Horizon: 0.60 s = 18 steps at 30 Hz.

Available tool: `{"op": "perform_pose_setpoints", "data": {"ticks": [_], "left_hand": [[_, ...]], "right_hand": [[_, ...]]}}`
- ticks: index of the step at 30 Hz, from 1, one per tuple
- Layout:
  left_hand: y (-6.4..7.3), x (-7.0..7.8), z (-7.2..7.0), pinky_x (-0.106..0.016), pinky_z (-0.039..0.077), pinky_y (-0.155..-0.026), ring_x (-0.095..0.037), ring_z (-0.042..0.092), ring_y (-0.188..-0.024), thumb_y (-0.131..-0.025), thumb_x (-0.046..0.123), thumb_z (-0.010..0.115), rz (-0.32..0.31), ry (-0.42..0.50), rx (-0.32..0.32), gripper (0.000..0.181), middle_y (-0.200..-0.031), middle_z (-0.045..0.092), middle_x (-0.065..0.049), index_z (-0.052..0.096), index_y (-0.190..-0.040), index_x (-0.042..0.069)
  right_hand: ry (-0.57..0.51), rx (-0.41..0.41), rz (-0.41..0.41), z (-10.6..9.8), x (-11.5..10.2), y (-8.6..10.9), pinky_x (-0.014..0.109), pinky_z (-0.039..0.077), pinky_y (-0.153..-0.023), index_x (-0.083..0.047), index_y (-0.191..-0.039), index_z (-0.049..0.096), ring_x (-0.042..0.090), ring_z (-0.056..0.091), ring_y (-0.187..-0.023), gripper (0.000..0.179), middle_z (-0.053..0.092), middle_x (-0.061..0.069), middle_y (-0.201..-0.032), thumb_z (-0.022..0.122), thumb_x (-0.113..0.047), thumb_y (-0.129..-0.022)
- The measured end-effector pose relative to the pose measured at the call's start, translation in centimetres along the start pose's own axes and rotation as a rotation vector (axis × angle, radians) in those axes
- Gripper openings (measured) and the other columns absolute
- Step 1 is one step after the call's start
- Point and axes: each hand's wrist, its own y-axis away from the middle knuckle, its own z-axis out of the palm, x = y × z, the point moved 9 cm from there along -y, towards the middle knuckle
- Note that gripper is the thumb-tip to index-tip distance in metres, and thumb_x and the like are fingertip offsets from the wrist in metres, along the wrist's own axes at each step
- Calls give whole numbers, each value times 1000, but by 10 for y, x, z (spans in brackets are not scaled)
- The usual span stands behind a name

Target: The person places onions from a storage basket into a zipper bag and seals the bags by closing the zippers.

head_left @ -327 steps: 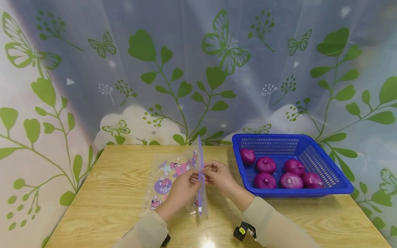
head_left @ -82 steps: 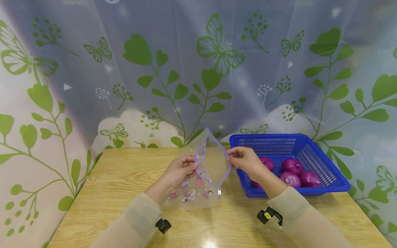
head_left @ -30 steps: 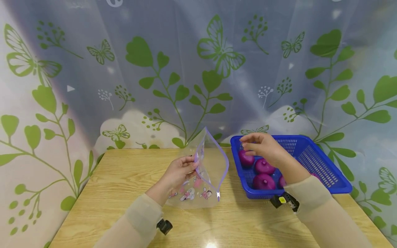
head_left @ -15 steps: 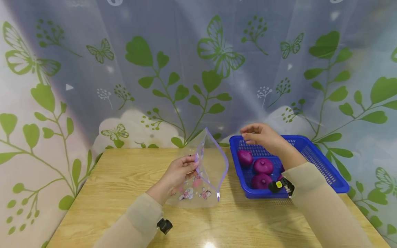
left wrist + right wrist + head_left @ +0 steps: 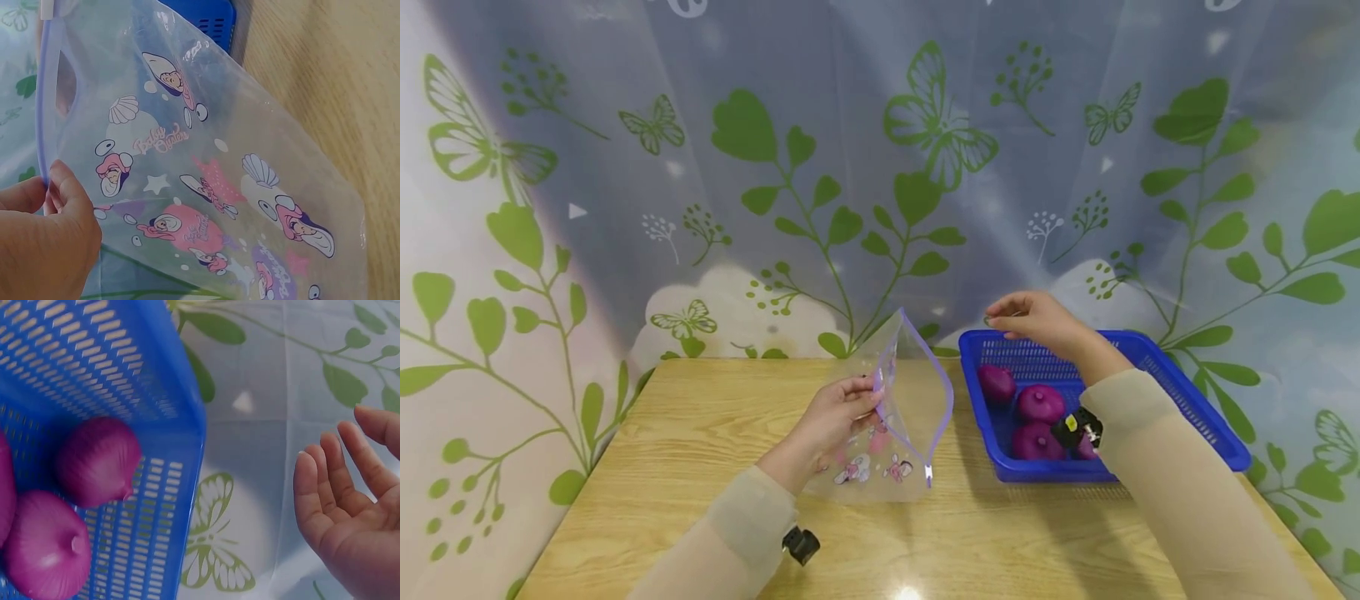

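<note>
A clear zip bag [image 5: 917,392] with a purple zip edge and cartoon print stands with its mouth spread. My left hand [image 5: 838,412] pinches one side of that zip edge between thumb and fingers; the left wrist view shows the same grip on the bag [image 5: 187,187]. Above the back left of a blue plastic basket [image 5: 981,429], my right hand [image 5: 1037,325] hovers holding nothing. Its fingers are loosely bent and apart in the right wrist view. Below it, red onions [image 5: 1040,403] lie in the basket, some hidden by the right arm.
The wooden table [image 5: 700,433] carries the bag at its middle and the basket at its right. A patterned cloth [image 5: 850,167] hangs right behind the table's back edge. A white slider [image 5: 928,472] sits at the near end of the zip.
Earlier both hands worked at the closed zip edge, then drew its sides apart. The right hand let go and moved right and up over the basket; the left kept its pinch.
</note>
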Motion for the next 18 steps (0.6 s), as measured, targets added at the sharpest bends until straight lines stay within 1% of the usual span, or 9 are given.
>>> {"op": "perform_pose_setpoints", "data": {"ticks": [2,4,9,11,14,18], "left_hand": [[-1,2,0,-20,54,-76,-11,60,-80,-100,1,57,0,0,0,25,-94,61,-4,55,-123,-10],[-2,3,0,-20,54,-76,-11,60,-81,-100,0,57,-4,10,1,25,-94,61,-4,55,-123,-10],[-5,6,0,-20,56,-78,-12,62,-83,-100,-2,56,-14,45,4,25,-95,61,-4,53,-124,-10],[-5,6,0,-21,56,-79,-12,62,-84,-100,-2,55,-13,51,0,26,-95,61,-4,53,-125,-11],[-5,6,1,-22,56,-81,-13,62,-87,-100,-2,55,-5,56,-11,27,-96,61,-4,51,-126,-12],[-5,5,0,-23,55,-85,-16,61,-92,-101,-1,54,3,49,-25,29,-101,60,-6,50,-127,-11]], "right_hand": [[11,-11,-7,-1,0,-2,36,56,-88,6,-127,60,29,61,-110,37,61,23,-128,64,-18,-99],[9,-26,-8,-2,1,-3,37,55,-89,6,-126,60,31,60,-111,36,61,24,-128,65,-16,-99],[-1,-79,-5,0,9,-5,49,51,-98,7,-128,59,40,57,-119,38,59,26,-130,65,-16,-98],[9,-90,-14,1,14,-5,53,50,-100,7,-128,59,39,58,-118,38,59,27,-130,66,-16,-98],[-3,-95,-13,0,25,-6,54,48,-102,7,-128,59,35,60,-117,38,58,28,-130,66,-14,-98],[-19,-100,-7,1,38,-7,56,46,-104,9,-131,56,29,61,-115,43,57,29,-132,67,-14,-97]]}}
